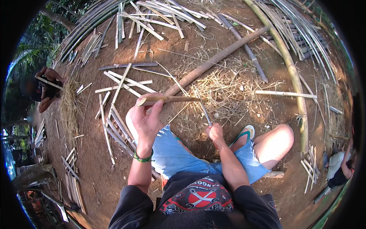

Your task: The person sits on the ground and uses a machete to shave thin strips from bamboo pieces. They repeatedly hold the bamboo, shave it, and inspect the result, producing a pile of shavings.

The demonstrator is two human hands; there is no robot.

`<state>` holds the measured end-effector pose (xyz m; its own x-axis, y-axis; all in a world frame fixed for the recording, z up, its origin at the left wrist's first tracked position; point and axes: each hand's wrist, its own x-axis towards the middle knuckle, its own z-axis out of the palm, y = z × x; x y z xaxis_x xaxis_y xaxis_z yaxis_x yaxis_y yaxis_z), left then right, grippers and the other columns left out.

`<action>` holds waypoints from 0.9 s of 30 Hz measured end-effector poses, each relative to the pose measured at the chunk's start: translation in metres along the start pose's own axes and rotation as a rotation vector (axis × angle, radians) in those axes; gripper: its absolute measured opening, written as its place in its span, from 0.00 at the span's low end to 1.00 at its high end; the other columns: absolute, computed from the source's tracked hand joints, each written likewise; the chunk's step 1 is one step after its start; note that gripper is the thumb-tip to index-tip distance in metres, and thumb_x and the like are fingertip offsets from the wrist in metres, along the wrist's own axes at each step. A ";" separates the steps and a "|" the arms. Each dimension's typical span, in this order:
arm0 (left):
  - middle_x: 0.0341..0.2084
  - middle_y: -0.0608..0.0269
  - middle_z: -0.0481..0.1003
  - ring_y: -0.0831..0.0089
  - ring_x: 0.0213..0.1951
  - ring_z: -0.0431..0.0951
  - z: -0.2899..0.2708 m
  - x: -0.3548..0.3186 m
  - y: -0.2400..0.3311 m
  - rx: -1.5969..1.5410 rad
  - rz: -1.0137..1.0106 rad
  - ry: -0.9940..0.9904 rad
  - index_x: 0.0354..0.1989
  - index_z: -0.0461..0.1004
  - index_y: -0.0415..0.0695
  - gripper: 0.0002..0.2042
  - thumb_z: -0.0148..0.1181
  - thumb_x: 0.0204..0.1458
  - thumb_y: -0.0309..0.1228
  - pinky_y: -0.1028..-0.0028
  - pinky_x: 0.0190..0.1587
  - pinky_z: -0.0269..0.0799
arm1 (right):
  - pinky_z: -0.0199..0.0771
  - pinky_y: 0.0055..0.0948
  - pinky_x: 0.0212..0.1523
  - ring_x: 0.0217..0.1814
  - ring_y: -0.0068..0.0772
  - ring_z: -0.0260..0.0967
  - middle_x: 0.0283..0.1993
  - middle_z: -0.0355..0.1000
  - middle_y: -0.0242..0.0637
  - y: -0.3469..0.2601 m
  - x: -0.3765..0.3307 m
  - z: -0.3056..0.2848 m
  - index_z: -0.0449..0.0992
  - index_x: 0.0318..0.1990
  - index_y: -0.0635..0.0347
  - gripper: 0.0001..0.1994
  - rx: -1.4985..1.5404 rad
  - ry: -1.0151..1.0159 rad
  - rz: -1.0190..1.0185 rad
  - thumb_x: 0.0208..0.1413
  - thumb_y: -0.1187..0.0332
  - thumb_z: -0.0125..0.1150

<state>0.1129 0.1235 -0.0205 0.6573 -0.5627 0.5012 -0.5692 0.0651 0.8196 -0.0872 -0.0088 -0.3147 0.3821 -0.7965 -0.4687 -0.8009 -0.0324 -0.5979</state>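
Note:
My left hand (145,119) grips a split piece of bamboo (177,99) near its thick end, with the thumb along its top. The piece points to the right, its far end meeting the blade of a knife (205,111). The fist of my right hand (215,132) is closed round the knife's handle, which the fingers mostly hide. Tilted away from me, the blade crosses the bamboo's tip. Behind them, a round brown pole (217,61) slants up to the right, its near end close behind the bamboo piece.
Pale shavings (228,89) cover the ground ahead. Split strips (126,82) lie at the left, and more strips (160,15) lie at the back. A long bamboo pole (293,76) runs down the right side. One person (49,87) sits far left, another (339,166) far right.

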 end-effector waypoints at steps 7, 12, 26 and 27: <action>0.41 0.55 0.80 0.74 0.41 0.80 0.005 0.004 -0.004 -0.051 0.054 -0.084 0.44 0.75 0.33 0.07 0.58 0.58 0.17 0.76 0.45 0.75 | 0.76 0.43 0.43 0.41 0.57 0.78 0.35 0.78 0.56 0.040 0.023 -0.002 0.81 0.29 0.66 0.14 -0.036 -0.081 0.136 0.46 0.61 0.59; 0.40 0.55 0.81 0.76 0.40 0.79 0.002 0.005 -0.008 -0.034 0.034 -0.074 0.44 0.75 0.34 0.07 0.58 0.58 0.17 0.77 0.43 0.74 | 0.76 0.44 0.45 0.42 0.57 0.77 0.35 0.79 0.54 0.010 0.016 -0.001 0.81 0.30 0.64 0.13 0.003 -0.037 -0.047 0.46 0.61 0.62; 0.38 0.55 0.82 0.73 0.40 0.82 0.008 0.021 0.000 -0.075 -0.007 -0.052 0.42 0.77 0.33 0.07 0.62 0.55 0.17 0.76 0.43 0.78 | 0.78 0.41 0.37 0.33 0.57 0.78 0.32 0.78 0.56 0.050 0.029 0.023 0.81 0.34 0.68 0.15 -0.028 0.005 0.075 0.46 0.62 0.60; 0.38 0.57 0.82 0.75 0.38 0.81 0.015 0.024 0.001 -0.121 0.029 -0.076 0.42 0.77 0.33 0.08 0.63 0.55 0.17 0.77 0.43 0.77 | 0.78 0.42 0.37 0.32 0.51 0.80 0.31 0.79 0.56 0.065 0.038 0.018 0.81 0.34 0.70 0.16 0.008 -0.117 0.300 0.47 0.62 0.59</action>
<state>0.1210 0.0974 -0.0117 0.5998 -0.6195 0.5064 -0.5207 0.1784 0.8349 -0.1168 -0.0307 -0.3829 0.1803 -0.6950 -0.6960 -0.8823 0.1985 -0.4268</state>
